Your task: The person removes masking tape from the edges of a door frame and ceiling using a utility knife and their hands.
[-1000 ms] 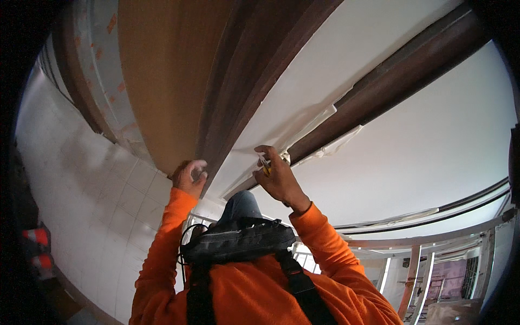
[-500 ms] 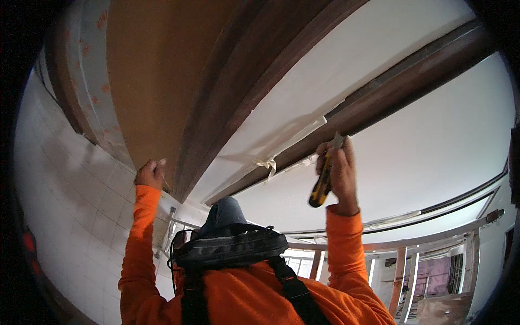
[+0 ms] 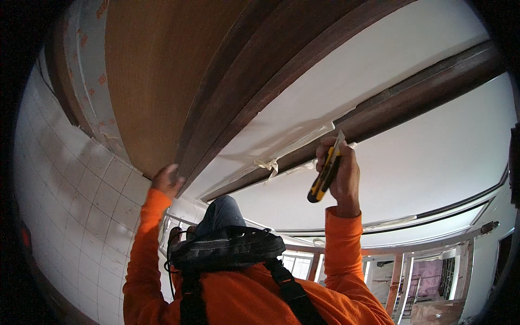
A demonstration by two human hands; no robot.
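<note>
My right hand [image 3: 345, 176] is closed round a yellow-and-black utility knife [image 3: 322, 184], its blade pointing up and away from me. Behind the blade runs a dark wooden trim [image 3: 411, 89], where a pale tape strip [image 3: 309, 140] hangs loose and ends in a crumpled bunch [image 3: 267, 164]. To the left, my left hand [image 3: 167, 181] is at the near end of a brown wood panel [image 3: 151, 81] and its dark frame [image 3: 233, 81]. Its fingers are a little blurred but look apart, with nothing visible in them; whether they touch the wood I cannot tell.
White wall surface [image 3: 379, 168] lies on both sides of the trim. A tiled floor [image 3: 97, 200] spreads at the left. Grey plastic sheeting with red print [image 3: 89, 70] borders the brown panel. A metal railing [image 3: 411, 249] stands at the lower right. A black bag [image 3: 227, 249] hangs at my front.
My left hand has moved right and slightly nearer, toward the dark frame's end, and its fingers have spread. The knife stays in my right hand, nearly in place. The view has shifted slightly.
</note>
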